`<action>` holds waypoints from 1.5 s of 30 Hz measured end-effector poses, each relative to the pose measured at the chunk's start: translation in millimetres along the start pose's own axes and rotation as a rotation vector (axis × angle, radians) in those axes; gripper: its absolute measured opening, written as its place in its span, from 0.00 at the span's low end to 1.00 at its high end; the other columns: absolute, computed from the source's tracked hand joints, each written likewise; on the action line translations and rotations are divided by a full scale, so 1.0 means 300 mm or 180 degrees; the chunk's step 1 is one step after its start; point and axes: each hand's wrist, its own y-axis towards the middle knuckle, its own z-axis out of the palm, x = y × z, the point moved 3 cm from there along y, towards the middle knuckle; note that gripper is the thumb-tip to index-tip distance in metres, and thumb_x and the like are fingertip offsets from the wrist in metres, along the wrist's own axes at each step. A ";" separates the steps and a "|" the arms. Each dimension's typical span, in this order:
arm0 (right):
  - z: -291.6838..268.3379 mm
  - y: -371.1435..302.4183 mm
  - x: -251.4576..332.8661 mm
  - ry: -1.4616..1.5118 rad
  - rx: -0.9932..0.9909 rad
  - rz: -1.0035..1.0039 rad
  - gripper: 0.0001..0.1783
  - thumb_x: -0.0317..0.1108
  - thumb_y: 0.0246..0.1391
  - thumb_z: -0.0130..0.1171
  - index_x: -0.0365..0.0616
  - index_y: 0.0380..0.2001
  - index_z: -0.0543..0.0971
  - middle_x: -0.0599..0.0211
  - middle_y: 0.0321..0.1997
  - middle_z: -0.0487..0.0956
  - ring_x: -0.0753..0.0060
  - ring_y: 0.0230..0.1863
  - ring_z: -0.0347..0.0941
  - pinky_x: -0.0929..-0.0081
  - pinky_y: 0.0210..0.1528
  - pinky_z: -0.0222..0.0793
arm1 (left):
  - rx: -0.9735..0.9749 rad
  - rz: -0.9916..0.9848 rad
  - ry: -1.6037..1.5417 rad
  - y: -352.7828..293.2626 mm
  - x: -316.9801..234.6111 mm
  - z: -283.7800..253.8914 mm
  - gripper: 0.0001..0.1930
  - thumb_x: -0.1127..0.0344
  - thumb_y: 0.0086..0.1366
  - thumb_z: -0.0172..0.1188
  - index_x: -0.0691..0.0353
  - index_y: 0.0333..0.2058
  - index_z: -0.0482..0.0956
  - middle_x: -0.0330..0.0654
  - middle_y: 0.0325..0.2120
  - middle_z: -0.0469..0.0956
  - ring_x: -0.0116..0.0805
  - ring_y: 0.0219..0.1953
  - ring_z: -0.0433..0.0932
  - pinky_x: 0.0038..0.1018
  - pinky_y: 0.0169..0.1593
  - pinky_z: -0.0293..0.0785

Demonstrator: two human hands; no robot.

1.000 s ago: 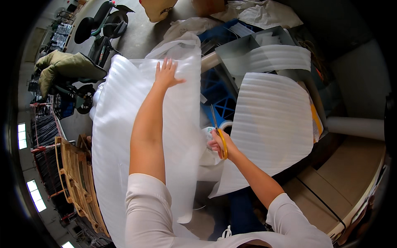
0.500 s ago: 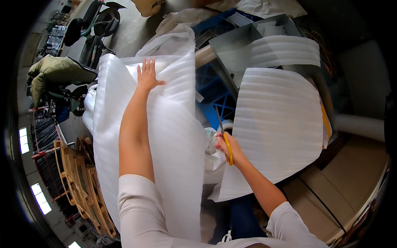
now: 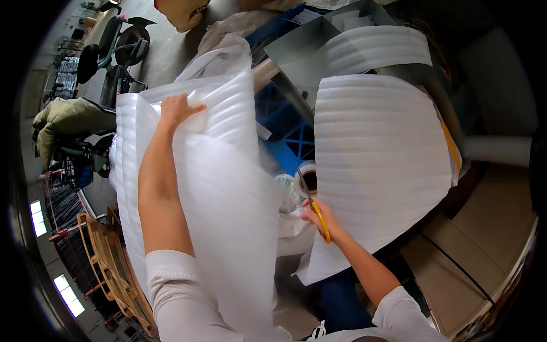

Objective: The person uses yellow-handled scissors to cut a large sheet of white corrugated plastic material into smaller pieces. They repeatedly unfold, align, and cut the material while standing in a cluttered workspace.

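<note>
A large white foam sheet (image 3: 211,188) spreads in front of me, its far part folded and creased. My left hand (image 3: 178,109) is on it near the far edge, fingers curled into the foam and thumb pointing right. My right hand (image 3: 317,213) holds scissors (image 3: 320,221) by their yellow handles, blades pointing away from me. The scissors are in the gap between this sheet and a second white foam sheet (image 3: 382,154) on the right. Just past the blade tips is a roll (image 3: 308,175) with a dark core, beside a crumpled plastic bag (image 3: 286,191).
Beyond the gap are a grey open box (image 3: 296,54) and a blue plastic crate (image 3: 288,151). Brown cardboard (image 3: 456,251) lies at the right. Wooden pallets (image 3: 114,268) stand at the left, with a scooter (image 3: 108,51) and a green cloth (image 3: 71,119) farther back.
My left hand has gone from lying flat with spread fingers to curled on the foam, shifting left. The whole view has swung slightly. The scissors stay in my right hand.
</note>
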 end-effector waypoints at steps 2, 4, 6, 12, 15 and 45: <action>0.035 -0.031 -0.008 0.0052 0.0062 -0.0084 0.11 0.39 0.51 0.46 0.47 0.36 0.65 0.67 0.26 0.72 0.86 0.22 0.62 0.89 0.19 0.55 | -0.0032 0.0051 0.0020 -0.068 0.009 -0.095 0.33 0.36 0.39 0.56 0.68 0.24 0.74 0.52 0.22 0.74 0.46 0.29 0.74 0.35 0.35 0.67; 0.082 -0.085 -0.002 0.0076 0.0094 -0.0074 0.10 0.40 0.52 0.45 0.48 0.36 0.65 0.68 0.27 0.71 0.85 0.24 0.62 0.87 0.22 0.57 | -0.0183 0.0164 0.0022 -0.172 0.022 -0.202 0.32 0.37 0.39 0.56 0.68 0.20 0.73 0.51 0.18 0.74 0.46 0.25 0.74 0.36 0.31 0.67; 0.142 -0.128 0.048 0.0195 0.0083 -0.0197 0.10 0.39 0.52 0.45 0.46 0.34 0.65 0.71 0.25 0.68 0.84 0.24 0.61 0.86 0.24 0.57 | -0.0099 0.0141 -0.0021 -0.298 0.017 -0.349 0.33 0.37 0.40 0.55 0.69 0.25 0.75 0.52 0.21 0.75 0.46 0.28 0.74 0.36 0.33 0.68; 0.363 -0.366 0.196 0.0318 0.0386 -0.0555 0.10 0.37 0.52 0.47 0.45 0.35 0.65 0.76 0.19 0.63 0.85 0.20 0.57 0.87 0.21 0.54 | -0.0204 -0.0152 0.0140 -0.860 0.064 -0.820 0.31 0.39 0.41 0.56 0.69 0.24 0.74 0.51 0.19 0.74 0.44 0.26 0.74 0.35 0.32 0.67; 0.489 -0.557 0.232 0.0681 0.0716 -0.0514 0.12 0.37 0.52 0.47 0.46 0.39 0.64 0.76 0.19 0.63 0.86 0.19 0.56 0.87 0.19 0.52 | -0.0530 -0.0300 0.0253 -1.195 0.094 -1.030 0.30 0.39 0.41 0.56 0.67 0.23 0.72 0.50 0.17 0.73 0.42 0.25 0.74 0.36 0.30 0.67; 2.099 -2.240 -0.277 -0.1633 0.3414 -0.1689 0.22 0.46 0.51 0.47 0.48 0.46 0.63 0.63 0.36 0.71 0.69 0.34 0.66 0.75 0.35 0.62 | -0.1296 -0.3180 0.0537 -4.339 0.476 -1.310 0.22 0.63 0.53 0.50 0.60 0.47 0.64 0.49 0.43 0.68 0.46 0.46 0.66 0.30 0.48 0.60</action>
